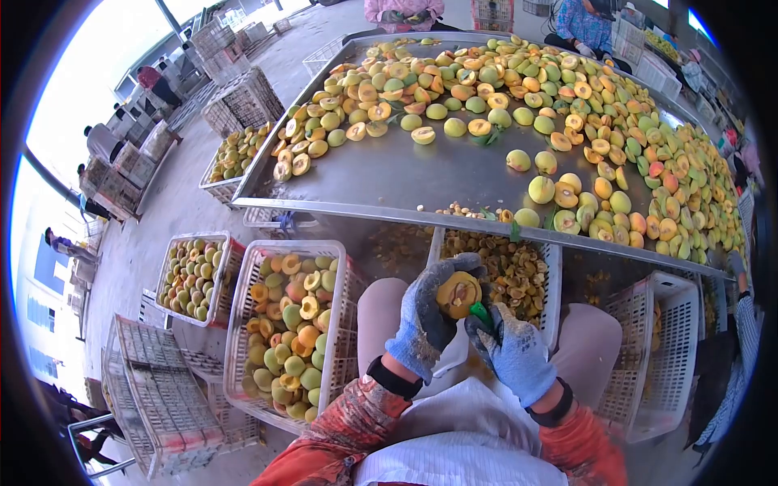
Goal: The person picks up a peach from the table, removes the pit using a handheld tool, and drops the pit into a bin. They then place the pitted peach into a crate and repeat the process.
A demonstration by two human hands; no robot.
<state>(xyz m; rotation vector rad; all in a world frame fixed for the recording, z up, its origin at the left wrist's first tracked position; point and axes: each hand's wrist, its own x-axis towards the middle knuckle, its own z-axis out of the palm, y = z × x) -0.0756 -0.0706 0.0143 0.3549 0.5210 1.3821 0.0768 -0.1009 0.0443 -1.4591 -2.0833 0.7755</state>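
Note:
A cut peach half (459,293), its brown pit cavity facing up, is gripped in my gloved left hand (426,316) above my lap. My right hand (517,350), in a matching blue and grey glove, is closed on a small tool with a green handle (481,314). The tool's tip meets the lower edge of the peach half; its working end is hidden. Beneath and beyond my hands, between my knees, stands a white crate (553,283) holding brownish pits and scraps.
A metal table (389,174) heaped with halved peaches lies ahead. Crates of peaches, one large white crate (339,304) among them, stand at my left; another white crate (666,364) is at my right. Co-workers (585,32) sit across the table. Stacked crates (166,389) are at far left.

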